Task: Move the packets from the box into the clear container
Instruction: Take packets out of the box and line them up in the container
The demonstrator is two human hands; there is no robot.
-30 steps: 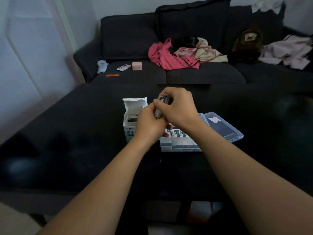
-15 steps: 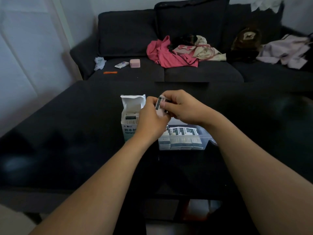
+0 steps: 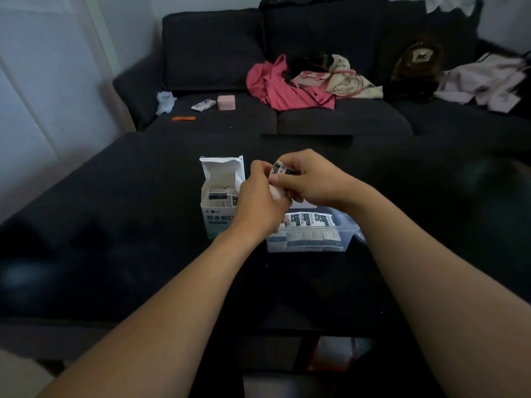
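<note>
We see our two bare hands held close together above a dark, flat table (image 3: 115, 214). Our right hand (image 3: 313, 179) curls its fingers and thumb round a small stack of white and dark paper packets (image 3: 283, 170). Our left hand (image 3: 260, 202) has its fingers bent round the same stack from the other side, so both hands hold it tight. The stack is up in the air, above the gap between the box and the container.

A tall white cardboard box with green print (image 3: 218, 202) stands upright on the table, just left of our left hand. Its top flap is open and stands up. More packets (image 3: 219, 198) show inside it, near the top.

A clear plastic container (image 3: 310, 237) sits on the table just right of the box, under our right wrist. It is already packed with rows of packets (image 3: 311, 221), and some lie flat on top.

Behind the table is a dark grey sofa (image 3: 330, 119). On its seat lie a pink cloth (image 3: 275, 87), a cream cloth (image 3: 344, 79), a pale purple cloth (image 3: 485, 81), a small pink box (image 3: 226, 102), a little white packet (image 3: 203, 105), a thin orange stick (image 3: 184, 118) and a crumpled white tissue (image 3: 165, 101). A brown furry thing (image 3: 418, 63) rests against the back, too blurred for us to tell what it is.
</note>
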